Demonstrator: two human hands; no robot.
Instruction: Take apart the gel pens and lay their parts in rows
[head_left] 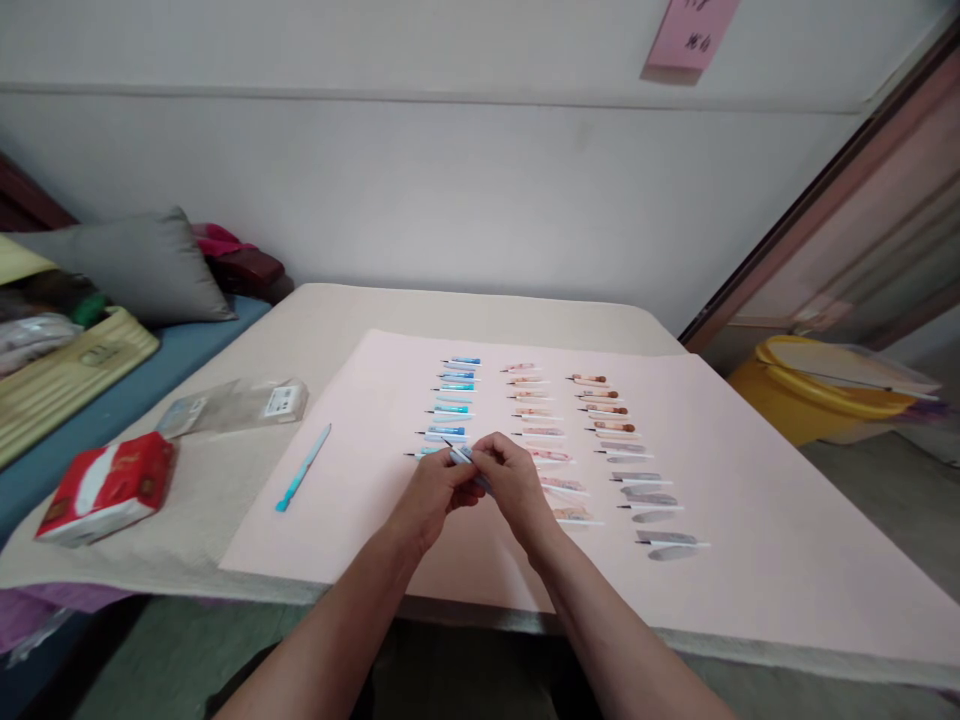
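Close together above the pink sheet (352,530), both my hands pinch one small pale-blue pen part (460,455). A thin dark tip, like that of a pen refill, points out of it towards the upper left. My left hand (439,487) grips it from the left, and my right hand (511,475) has its fingers closed on the right end. Fingers cover most of the part. Beyond my hands lies a column of blue pen parts with refills (454,408). Pink pen parts (534,406) form the middle column. On the right are brown pen parts (609,410) and grey ones (654,498).
A turquoise pen (304,468) lies apart on the sheet's left. A clear plastic package (232,408) and a red tissue pack (109,488) rest on the beige tabletop (465,305). A yellow bin (795,400) stands at right; a grey cushion (142,268) is at left.
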